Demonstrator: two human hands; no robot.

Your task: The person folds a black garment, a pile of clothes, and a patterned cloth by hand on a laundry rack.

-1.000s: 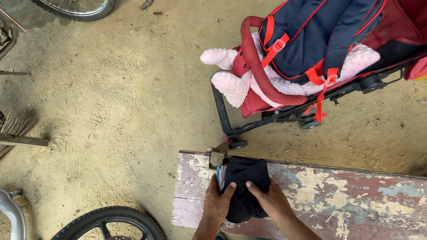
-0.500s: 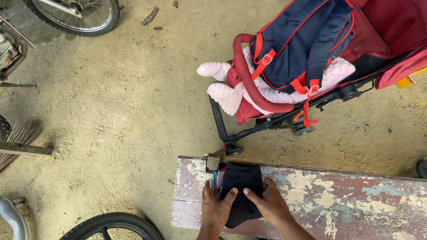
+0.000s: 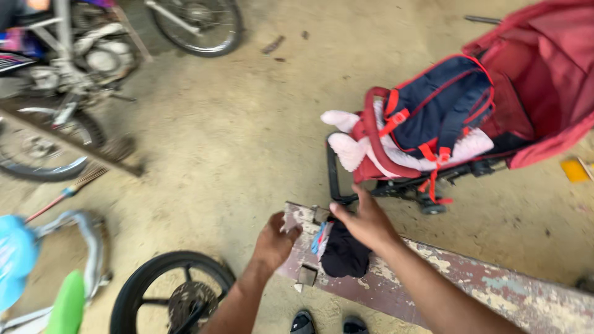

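The counter (image 3: 470,284) is a long wooden plank with peeling red and pale paint, running from the middle of the view down to the lower right. On its near end lies a folded dark cloth (image 3: 344,253), with a strip of coloured fabric showing at its left edge. The right hand (image 3: 366,221) hovers flat over the cloth, fingers spread and holding nothing. The left hand (image 3: 275,238) rests at the counter's end, just beside the cloth, fingers curled loosely on the corner, gripping no object.

The floor (image 3: 247,136) is packed sandy earth with scuff marks. Beyond the counter stands a red stroller (image 3: 526,105) carrying a navy backpack (image 3: 439,105) with red trim and a pale pink cushion (image 3: 349,151). A black wheel (image 3: 167,291) lies at lower left, near a small bicycle frame (image 3: 86,247). A broom (image 3: 80,179) lies on the floor further left, and a motorbike (image 3: 68,68) stands at upper left. Two shoe tips (image 3: 328,323) show at the bottom edge.
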